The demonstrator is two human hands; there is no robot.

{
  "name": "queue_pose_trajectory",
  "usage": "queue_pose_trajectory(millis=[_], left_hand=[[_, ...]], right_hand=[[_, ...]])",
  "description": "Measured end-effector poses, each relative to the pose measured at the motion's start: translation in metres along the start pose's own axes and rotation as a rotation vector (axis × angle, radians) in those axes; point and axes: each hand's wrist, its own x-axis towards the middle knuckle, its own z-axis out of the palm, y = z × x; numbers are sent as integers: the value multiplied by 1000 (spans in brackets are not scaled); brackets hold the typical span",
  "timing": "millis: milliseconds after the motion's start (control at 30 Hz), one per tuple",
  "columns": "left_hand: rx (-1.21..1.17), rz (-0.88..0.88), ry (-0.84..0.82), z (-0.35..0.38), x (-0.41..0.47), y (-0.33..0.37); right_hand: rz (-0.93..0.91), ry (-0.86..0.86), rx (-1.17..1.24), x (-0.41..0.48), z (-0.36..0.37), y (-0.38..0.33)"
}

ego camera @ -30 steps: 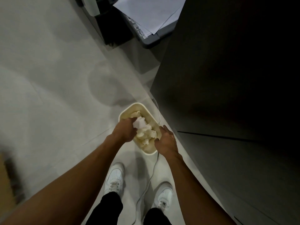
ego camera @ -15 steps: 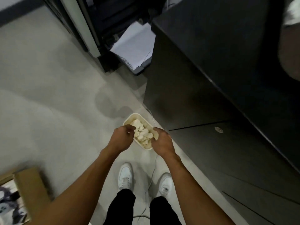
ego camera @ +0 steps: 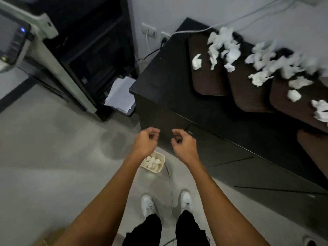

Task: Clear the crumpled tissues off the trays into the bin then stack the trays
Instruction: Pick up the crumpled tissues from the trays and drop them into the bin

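A small cream bin (ego camera: pixel 160 169) stands on the floor by my feet, filled with crumpled tissues (ego camera: pixel 152 161). My left hand (ego camera: pixel 145 142) and my right hand (ego camera: pixel 183 144) hover above it, fingers loosely curled, holding nothing. On the dark cabinet top lie three brown trays side by side: the left tray (ego camera: pixel 205 82), the middle tray (ego camera: pixel 246 93) and the right tray (ego camera: pixel 292 107). Several white crumpled tissues (ego camera: pixel 229 55) are scattered over them and along the back. A further brown tray (ego camera: pixel 316 150) shows at the right edge.
The dark cabinet (ego camera: pixel 177 107) stands right in front of me. A large printer (ego camera: pixel 74 55) with a paper stack (ego camera: pixel 120 95) stands to the left. Wall sockets (ego camera: pixel 149 31) and cables sit behind. A cable (ego camera: pixel 168 173) runs across the grey floor by my white shoes.
Both hands have lifted out of the bin with nothing in them; the left let go of a tissue. The view has risen and now takes in the cabinet top with its trays.
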Motion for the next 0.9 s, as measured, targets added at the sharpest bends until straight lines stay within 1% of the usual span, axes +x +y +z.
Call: queue_pose_trajectory(millis=[133, 300, 467, 600, 900], left_hand=[[4, 152, -15, 4, -6, 55], [4, 293, -126, 24, -15, 119], [43, 382, -207, 54, -25, 176], [63, 463, -236, 90, -29, 219], [106, 576, -360, 199, -42, 303]], right_hand=[[1, 129, 63, -15, -52, -12], [-20, 255, 105, -28, -115, -14], [-13, 378, 112, -40, -169, 0], [-8, 478, 115, -46, -216, 17], [37, 630, 110, -53, -326, 81]])
